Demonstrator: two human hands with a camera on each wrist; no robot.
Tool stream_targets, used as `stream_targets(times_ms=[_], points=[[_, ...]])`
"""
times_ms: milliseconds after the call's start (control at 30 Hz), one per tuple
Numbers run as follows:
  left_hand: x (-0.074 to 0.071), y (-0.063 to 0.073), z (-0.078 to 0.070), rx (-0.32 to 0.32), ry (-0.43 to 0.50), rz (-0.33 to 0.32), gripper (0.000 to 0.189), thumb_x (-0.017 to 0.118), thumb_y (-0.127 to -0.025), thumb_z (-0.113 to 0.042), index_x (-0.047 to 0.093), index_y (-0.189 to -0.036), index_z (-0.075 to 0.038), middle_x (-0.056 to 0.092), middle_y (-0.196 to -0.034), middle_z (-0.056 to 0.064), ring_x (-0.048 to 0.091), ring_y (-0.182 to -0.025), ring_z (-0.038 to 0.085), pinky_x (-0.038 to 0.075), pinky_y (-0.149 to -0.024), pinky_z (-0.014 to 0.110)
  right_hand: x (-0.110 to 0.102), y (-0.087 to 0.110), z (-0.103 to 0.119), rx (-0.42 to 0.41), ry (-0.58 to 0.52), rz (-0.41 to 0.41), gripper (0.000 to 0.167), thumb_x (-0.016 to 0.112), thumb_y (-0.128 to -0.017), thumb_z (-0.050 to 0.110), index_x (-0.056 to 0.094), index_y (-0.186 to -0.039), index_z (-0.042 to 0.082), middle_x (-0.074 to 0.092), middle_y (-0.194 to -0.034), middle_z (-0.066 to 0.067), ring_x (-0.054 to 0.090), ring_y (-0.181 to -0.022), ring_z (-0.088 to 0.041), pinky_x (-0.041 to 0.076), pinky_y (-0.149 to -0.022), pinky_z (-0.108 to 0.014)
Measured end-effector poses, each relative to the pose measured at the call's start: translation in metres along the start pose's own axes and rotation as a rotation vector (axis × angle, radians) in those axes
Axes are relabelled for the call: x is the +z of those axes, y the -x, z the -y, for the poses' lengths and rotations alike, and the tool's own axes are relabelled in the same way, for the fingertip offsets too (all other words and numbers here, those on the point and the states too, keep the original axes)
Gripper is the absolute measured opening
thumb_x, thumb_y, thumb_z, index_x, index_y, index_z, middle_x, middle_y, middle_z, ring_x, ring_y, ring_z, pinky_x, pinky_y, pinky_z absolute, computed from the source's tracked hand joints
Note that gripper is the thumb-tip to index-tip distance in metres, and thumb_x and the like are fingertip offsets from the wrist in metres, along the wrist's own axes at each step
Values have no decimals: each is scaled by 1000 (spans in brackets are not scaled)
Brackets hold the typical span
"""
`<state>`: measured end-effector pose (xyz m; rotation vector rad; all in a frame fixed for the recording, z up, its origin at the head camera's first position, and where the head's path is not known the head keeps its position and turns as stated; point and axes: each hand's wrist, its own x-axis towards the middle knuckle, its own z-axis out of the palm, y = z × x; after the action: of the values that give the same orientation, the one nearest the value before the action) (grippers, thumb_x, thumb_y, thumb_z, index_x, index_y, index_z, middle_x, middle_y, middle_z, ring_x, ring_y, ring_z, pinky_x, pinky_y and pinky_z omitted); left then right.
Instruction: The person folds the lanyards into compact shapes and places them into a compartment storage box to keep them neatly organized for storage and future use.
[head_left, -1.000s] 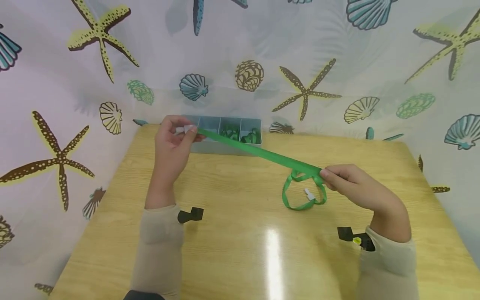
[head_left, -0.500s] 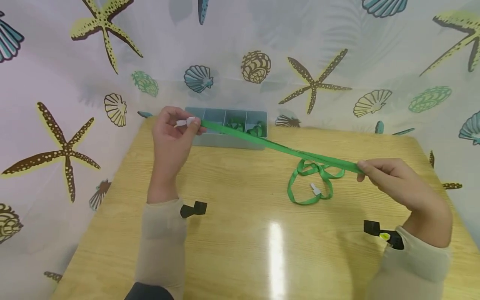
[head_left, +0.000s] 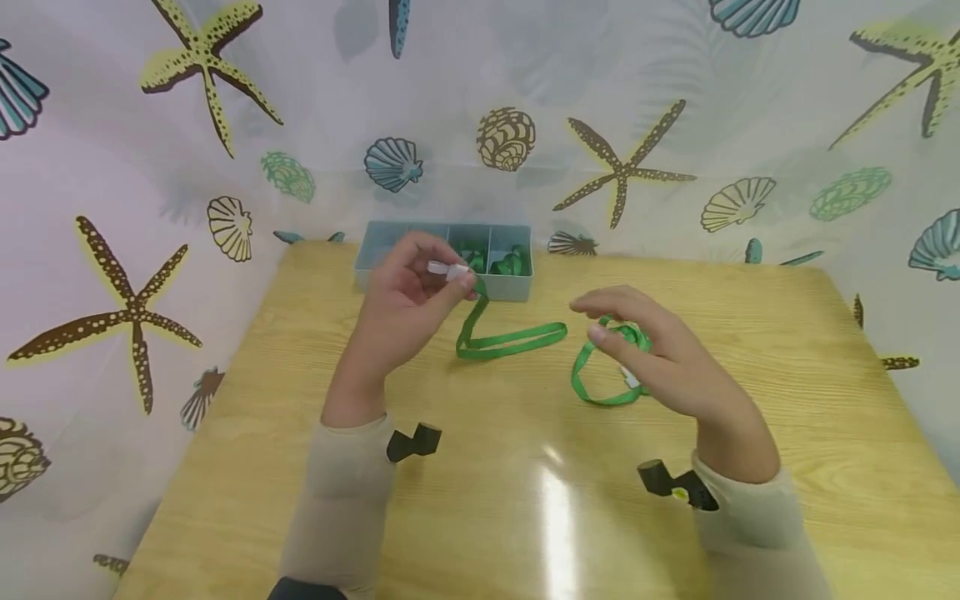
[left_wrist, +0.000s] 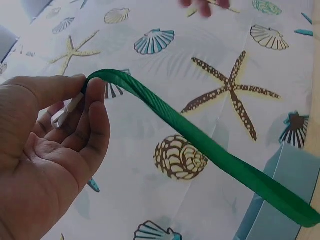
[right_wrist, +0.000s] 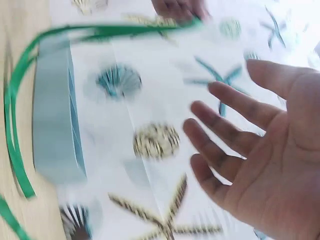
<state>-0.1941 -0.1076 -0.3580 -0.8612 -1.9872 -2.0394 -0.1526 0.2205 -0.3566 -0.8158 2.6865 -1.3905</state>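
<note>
My left hand (head_left: 408,300) pinches the white clip end (head_left: 450,271) of a green lanyard ribbon (head_left: 510,342) between thumb and fingers. The ribbon droops from those fingertips and its loop trails to the right over the table. In the left wrist view the flat green strap (left_wrist: 175,120) arcs away from the pinch. My right hand (head_left: 667,358) holds nothing; its fingers are spread and relaxed, as the right wrist view shows of the same hand (right_wrist: 260,145). Beneath it lies a second green lanyard (head_left: 592,400), loosely coiled, with its white clip (head_left: 628,377) partly covered by the hand.
Behind my left hand, at the back of the wooden table (head_left: 480,467), stands a blue-grey divided box (head_left: 510,287). Folded green ribbons (head_left: 512,261) fill its two right compartments. A white curtain (head_left: 450,83) printed with shells and starfish hangs behind and beside the table.
The ribbon was stretched taut between both hands. My right hand has let go of its end and come back left, over the coiled lanyard. My left hand has shifted right, and the ribbon now droops.
</note>
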Motion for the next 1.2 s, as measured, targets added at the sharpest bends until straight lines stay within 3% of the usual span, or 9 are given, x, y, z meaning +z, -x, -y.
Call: stream_targets(times_ms=[133,267,333,433,533,700,833,1000,1200], points=[[20,-3,-7,68,0,107,22,69,-98,8,57,-116,1,67,-101,12,73,-85,29,62,-89,43,27,-23,13,-41,-186,37,40,44,-116,19,56,-154,20,53,-159,0,44,-151,-17,34,-123,-48],[34,-4,-7,103,4,163,26,70,-96,11,58,-117,3,68,-98,16,73,-82,25,61,-90,42,41,-33,12,-17,-370,79,46,32,-118,28,58,-151,9,56,-157,-2,43,-152,-22,23,-127,-61],[37,-3,-6,99,-6,168,26,71,-96,10,59,-118,3,69,-97,16,73,-83,23,61,-90,41,45,-35,11,-26,-429,100,46,33,-118,28,65,-141,3,64,-145,-3,49,-145,-21,26,-127,-59],[39,-4,-5,89,-36,167,25,71,-97,7,59,-119,1,69,-101,15,72,-90,22,61,-90,41,47,-39,9,-91,-475,107,39,40,-117,18,71,-118,-6,72,-110,-5,65,-119,-20,44,-117,-45],[37,-4,-4,72,-72,148,24,71,-98,4,59,-120,0,67,-109,14,70,-99,20,60,-92,40,42,-39,9,-150,-486,96,30,47,-114,8,70,-101,-5,62,-83,-7,66,-91,-19,56,-92,-33],[30,-2,0,39,-105,78,20,68,-101,0,59,-119,0,63,-114,12,66,-105,18,58,-94,38,30,-34,8,-173,-473,101,27,48,-112,6,72,-99,3,53,-74,-9,52,-71,-22,52,-69,-31],[22,-2,4,0,-119,14,15,67,-103,-4,60,-116,-1,62,-115,11,65,-103,19,57,-93,36,23,-30,3,-171,-472,101,30,45,-113,2,70,-97,5,45,-66,-7,41,-60,-21,43,-60,-32],[9,-4,12,-68,-147,-69,13,67,-104,-7,61,-115,-2,61,-115,5,64,-100,18,55,-91,33,18,-28,0,-143,-473,33,33,44,-113,2,70,-92,7,31,-61,-5,24,-54,-21,28,-54,-33],[-5,-4,19,-89,-166,-143,10,68,-103,-5,64,-110,-2,62,-111,6,65,-97,17,55,-89,32,14,-24,3,-127,-506,-39,35,43,-113,1,68,-89,7,30,-62,-5,26,-56,-22,27,-55,-33]])
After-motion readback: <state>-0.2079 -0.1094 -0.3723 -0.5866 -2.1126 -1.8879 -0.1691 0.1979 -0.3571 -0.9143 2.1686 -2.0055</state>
